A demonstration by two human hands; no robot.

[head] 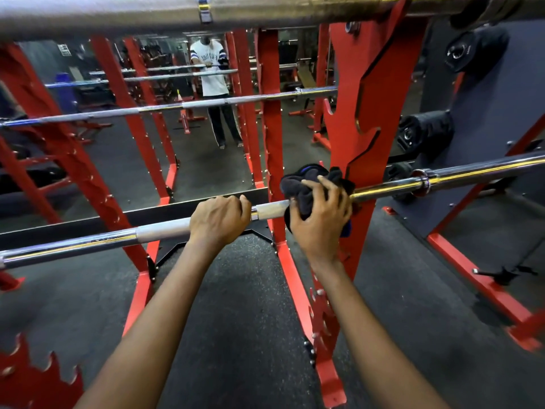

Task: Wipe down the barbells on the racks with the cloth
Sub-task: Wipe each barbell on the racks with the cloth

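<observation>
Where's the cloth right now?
Head view, right of centre: the dark cloth is bunched on the lower barbell, gripped by the right hand, beside the red rack upright.

The left hand [219,221] grips the barbell [165,233]; at its 3 o'clock, the right hand [320,221] presses a dark cloth [306,184] around it.

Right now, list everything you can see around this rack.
barbell: one, silver, across the rack at hand height
upper barbell: one, silver, along the top edge
further bars: several, silver, behind; some may be reflections
cloth: one, black with blue, bunched on the barbell
rack: one, red, its upright just right of the cloth
weight plates: several, black, on pegs at right
mirror: one, behind the rack
floor: dark grey, underneath
left hand: grips the barbell, left of the cloth
right hand: grips the cloth against the barbell
</observation>
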